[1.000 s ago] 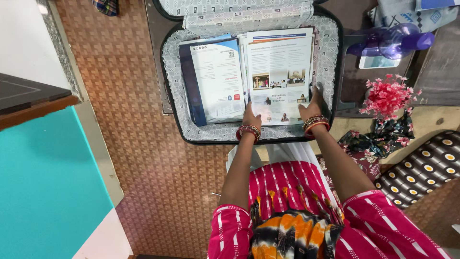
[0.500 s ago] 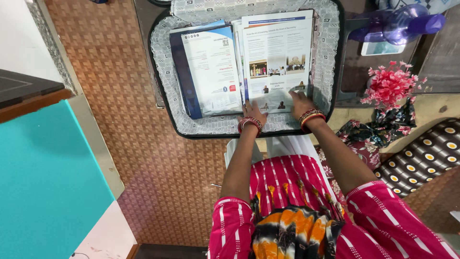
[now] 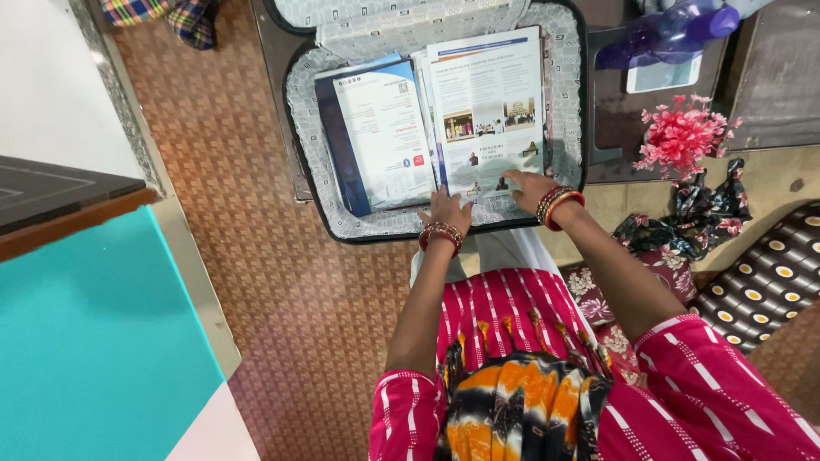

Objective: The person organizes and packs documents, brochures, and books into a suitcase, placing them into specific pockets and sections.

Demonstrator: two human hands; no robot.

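An open black suitcase [image 3: 301,145] with grey patterned lining lies on the brown patterned floor. Inside it, side by side, lie a blue-and-white booklet [image 3: 376,132] on the left and a white brochure with small photos [image 3: 489,102] on the right. My left hand [image 3: 448,208] rests flat with fingers spread on the near edge of the papers, close to the case's front rim. My right hand [image 3: 523,185] lies flat on the lower right corner of the brochure. Both wrists wear red and gold bangles. Neither hand grips anything.
A dark low table [image 3: 628,119] to the right carries a purple bottle [image 3: 666,34] and pink artificial flowers [image 3: 679,137]. Floral cloth [image 3: 683,226] and a dotted cushion [image 3: 760,286] lie at right. A teal surface [image 3: 85,341] fills the left. Checked cloth [image 3: 162,13] lies at the top left.
My right hand slid left and nearer along the brochure's bottom edge, from the right rim of the case to the lower corner. My left hand stayed at the near edge. The view shifted slightly.
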